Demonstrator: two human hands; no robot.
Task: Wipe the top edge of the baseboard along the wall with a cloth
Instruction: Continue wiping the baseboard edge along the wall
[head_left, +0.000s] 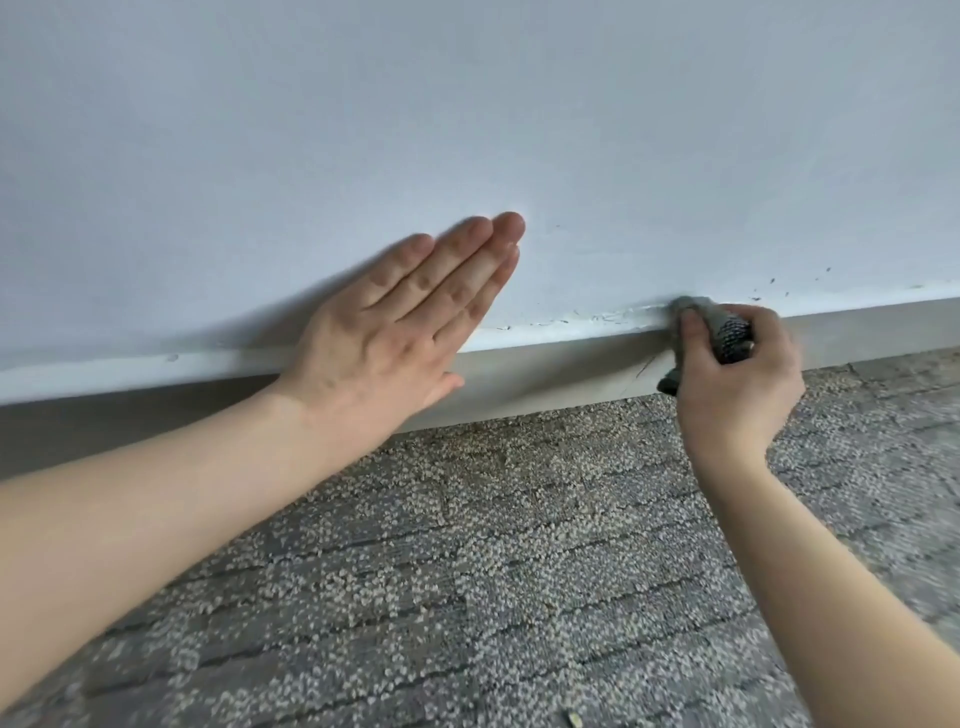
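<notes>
Wiping is looking only partly done: the right hand (737, 384) is squeezing the bunched cloth (730, 335) onto the top edge of the baseboard (545, 371), the left hand (405, 322) is lying flat and open on the wall (467, 130), and little marks are showing on both sides.

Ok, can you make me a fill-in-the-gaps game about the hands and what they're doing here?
1. The right hand holds a bunched grey ____ against the top edge of the baseboard.
2. The left hand rests flat, fingers straight, on the pale ____ above the baseboard.
3. The floor below the baseboard is covered in speckled grey ____.

Missing words: cloth, wall, carpet.
</notes>
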